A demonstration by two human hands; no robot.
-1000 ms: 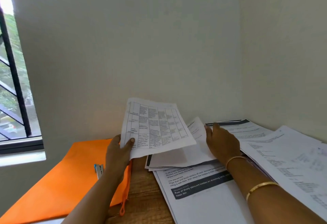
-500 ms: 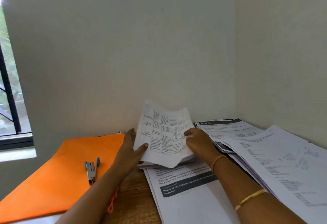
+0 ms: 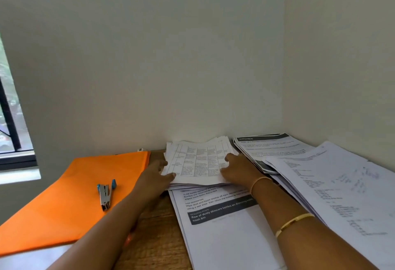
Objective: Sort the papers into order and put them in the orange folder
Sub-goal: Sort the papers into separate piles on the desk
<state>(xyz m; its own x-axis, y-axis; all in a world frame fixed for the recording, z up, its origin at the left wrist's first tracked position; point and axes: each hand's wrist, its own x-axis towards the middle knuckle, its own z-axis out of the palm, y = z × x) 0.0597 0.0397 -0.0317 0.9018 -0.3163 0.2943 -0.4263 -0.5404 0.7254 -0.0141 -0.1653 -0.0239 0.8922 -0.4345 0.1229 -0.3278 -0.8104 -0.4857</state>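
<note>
A stack of papers topped by a sheet with a printed table lies flat at the back of the wooden table, near the wall. My left hand holds the stack's left edge, thumb on top of the sheet. My right hand grips its right edge, fingers curled onto the top sheet. The orange folder lies shut on the left. More paper piles surround the stack: a "KITCHEN" pile to the right, a pile with a dark banner in front, and a large spread pile at the far right.
A small stapler with blue ends lies on the orange folder. Bare wooden table shows between folder and papers. Walls close the corner behind and to the right. A barred window is at the left.
The table sheet, raised in my left hand a second ago, has come down flat onto the stack. My right hand moved from the far papers to the stack's right edge.
</note>
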